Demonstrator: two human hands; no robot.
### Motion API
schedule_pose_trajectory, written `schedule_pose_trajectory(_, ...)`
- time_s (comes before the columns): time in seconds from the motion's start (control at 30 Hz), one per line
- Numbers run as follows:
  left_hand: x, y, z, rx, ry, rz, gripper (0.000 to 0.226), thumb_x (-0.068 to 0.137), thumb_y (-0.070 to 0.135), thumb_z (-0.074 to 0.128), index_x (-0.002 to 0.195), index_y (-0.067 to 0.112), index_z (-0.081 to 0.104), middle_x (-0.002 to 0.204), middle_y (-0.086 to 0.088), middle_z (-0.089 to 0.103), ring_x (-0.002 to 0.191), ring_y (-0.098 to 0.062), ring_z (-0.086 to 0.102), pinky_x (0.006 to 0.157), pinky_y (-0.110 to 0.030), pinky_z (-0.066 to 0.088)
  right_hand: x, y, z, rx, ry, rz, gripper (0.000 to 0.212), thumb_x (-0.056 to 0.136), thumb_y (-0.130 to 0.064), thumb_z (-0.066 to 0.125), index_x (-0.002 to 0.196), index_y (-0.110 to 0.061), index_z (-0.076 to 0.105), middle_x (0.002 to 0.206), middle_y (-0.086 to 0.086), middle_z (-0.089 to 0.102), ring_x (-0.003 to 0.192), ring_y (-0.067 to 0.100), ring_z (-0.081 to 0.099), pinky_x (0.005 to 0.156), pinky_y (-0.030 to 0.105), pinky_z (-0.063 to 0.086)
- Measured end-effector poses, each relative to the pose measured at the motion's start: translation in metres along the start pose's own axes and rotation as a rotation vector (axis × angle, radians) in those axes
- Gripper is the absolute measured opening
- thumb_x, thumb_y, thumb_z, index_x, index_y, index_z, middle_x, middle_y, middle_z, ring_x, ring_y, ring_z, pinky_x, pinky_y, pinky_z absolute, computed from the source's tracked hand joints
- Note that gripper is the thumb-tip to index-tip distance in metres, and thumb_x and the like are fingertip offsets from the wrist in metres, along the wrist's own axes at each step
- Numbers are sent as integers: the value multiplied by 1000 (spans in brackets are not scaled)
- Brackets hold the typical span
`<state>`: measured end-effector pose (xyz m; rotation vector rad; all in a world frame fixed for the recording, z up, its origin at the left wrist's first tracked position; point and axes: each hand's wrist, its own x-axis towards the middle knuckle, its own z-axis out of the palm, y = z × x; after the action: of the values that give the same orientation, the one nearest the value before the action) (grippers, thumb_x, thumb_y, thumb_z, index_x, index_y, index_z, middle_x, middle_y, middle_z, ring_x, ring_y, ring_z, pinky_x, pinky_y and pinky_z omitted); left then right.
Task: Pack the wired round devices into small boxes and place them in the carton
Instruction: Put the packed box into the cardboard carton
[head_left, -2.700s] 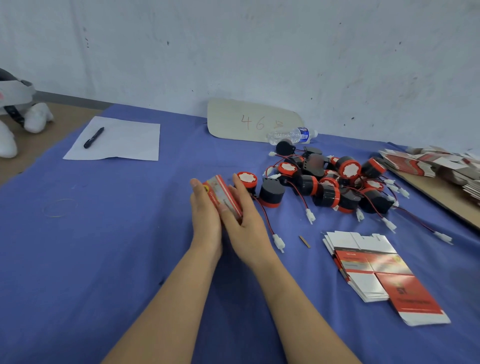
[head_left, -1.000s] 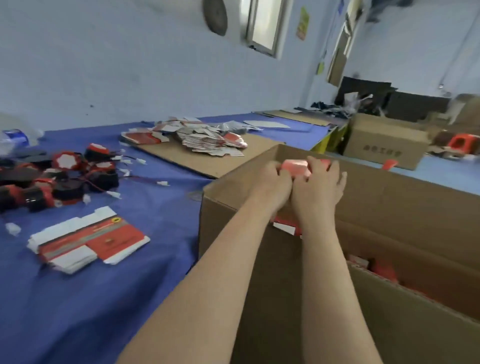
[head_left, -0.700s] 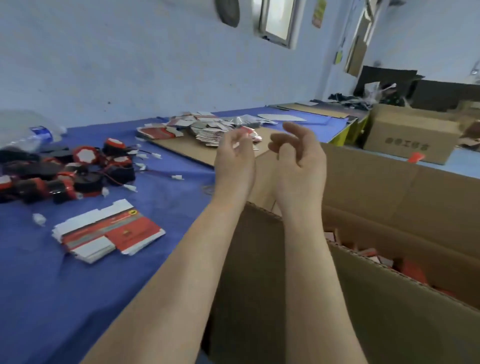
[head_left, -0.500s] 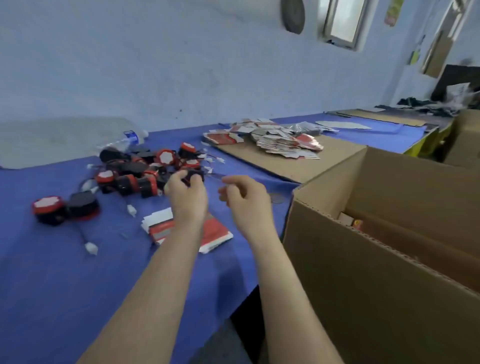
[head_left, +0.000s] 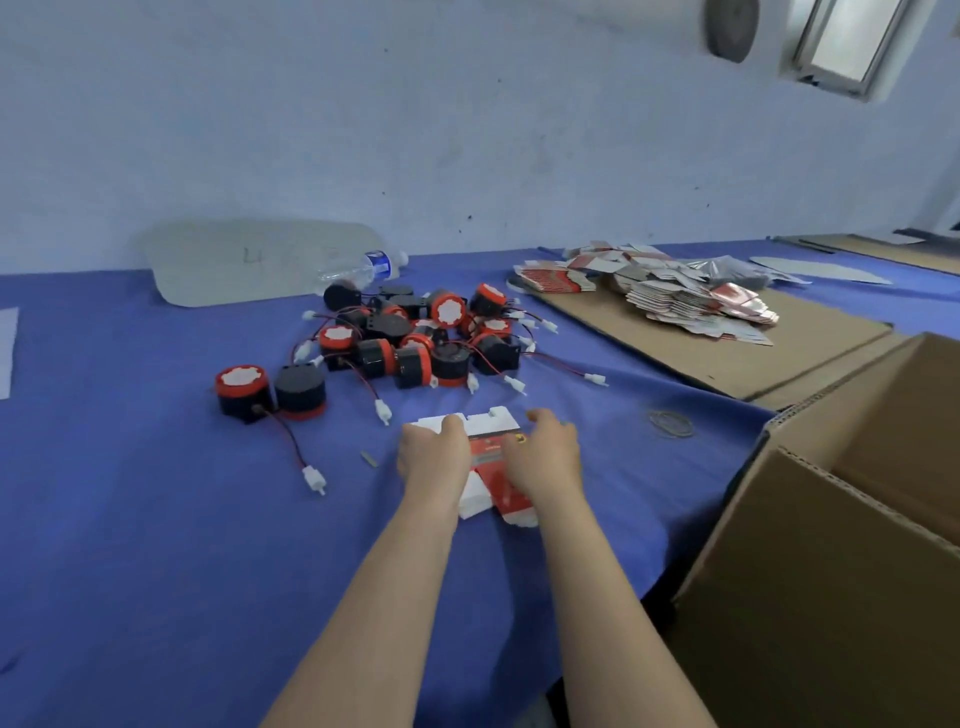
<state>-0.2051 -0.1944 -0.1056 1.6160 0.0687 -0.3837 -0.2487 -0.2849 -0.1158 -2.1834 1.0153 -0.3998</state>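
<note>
Head view: the open carton (head_left: 831, 571) stands near right, beside the worktop (head_left: 156, 519). Both hands lie on the stack of flat small boxes (head_left: 493, 470): the left hand (head_left: 434, 457) curled over its far edge, grip unclear, the right hand (head_left: 543, 457) loosely spread. Beyond, the wired round devices (head_left: 415, 338) lie heaped.

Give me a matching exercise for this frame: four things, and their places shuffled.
1. water bottle
2. rubber band
3. flat small boxes
4. carton

A. under the left hand and right hand
B. open, at the far right
C. by the wall, behind the device pile
D. on the blue cloth near the carton

Pairs: 1-C, 2-D, 3-A, 4-B
</note>
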Motion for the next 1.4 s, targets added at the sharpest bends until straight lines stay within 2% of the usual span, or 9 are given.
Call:
schedule_pose_trajectory(0.33,-1,3,5,-36,49,91,59,95,22,42,148,6,19,150,-14,32,132,-33,39,105,-48,38,-1,-3,1,28,12,-10,46,93,-24,46,138,-19,42,136,7,51,124,28,47,101,41,42)
schedule_pose_trajectory(0.47,-5,15,6,-156,99,190,50,95,19,44,141,7,28,147,-9,25,111,-26,46,83,-37,41,-2,-8,-4,135,70,-55,42,93,-19,48,134,-15,42,131,11,51,115,28,50,91,36,44)
schedule_pose_trajectory(0.67,4,23,0,-30,42,282,38,95,7,39,132,13,42,121,-5,57,98,-24,56,59,-25,42,8,-19,-16,219,129,-78,27,92,-21,47,114,-7,51,122,14,50,84,16,35,69,30,31)
schedule_pose_trajectory(0.77,9,24,-1,111,17,244,55,97,11,39,147,9,19,143,-9,39,119,-28,48,86,-40,49,14,-25,-14,179,67,-69,31,91,-24,49,118,-9,52,123,14,52,101,21,45,76,31,39)
schedule_pose_trajectory(0.83,12,20,-1,243,17,201,68,98,19,39,151,7,-2,160,-10,8,143,-31,20,114,-45,26,14,-28,-9,204,44,-18,34,90,-25,51,121,-10,51,126,14,50,108,27,51,84,36,46)
schedule_pose_trajectory(0.93,14,10,-6,354,27,187,75,98,27,41,150,3,-7,160,-11,-4,148,-27,2,119,-41,10,10,-29,-4,223,106,-33,24,91,-19,50,114,-10,48,120,12,52,104,28,53,81,37,47)
schedule_pose_trajectory(1.1,14,26,-17,87,8,260,65,98,27,41,151,9,8,158,-9,16,143,-27,23,114,-43,24,-1,-41,-14,458,239,-240,16,96,-12,44,110,-21,46,83,-13,56,72,4,52,55,14,38)
schedule_pose_trajectory(1.23,8,69,-48,-217,124,458,31,95,42,49,117,20,45,100,14,58,91,-3,57,67,-17,41,-15,-82,-14,682,293,-529,24,97,-13,44,117,-13,56,104,-4,65,89,6,56,78,16,43)
schedule_pose_trajectory(1.4,15,87,-100,-338,350,540,41,80,57,65,94,27,40,100,12,58,90,-3,60,75,-25,51,-39,-141,34,833,115,-654,52,94,-38,39,142,-18,39,137,-3,50,127,10,46,106,34,39)
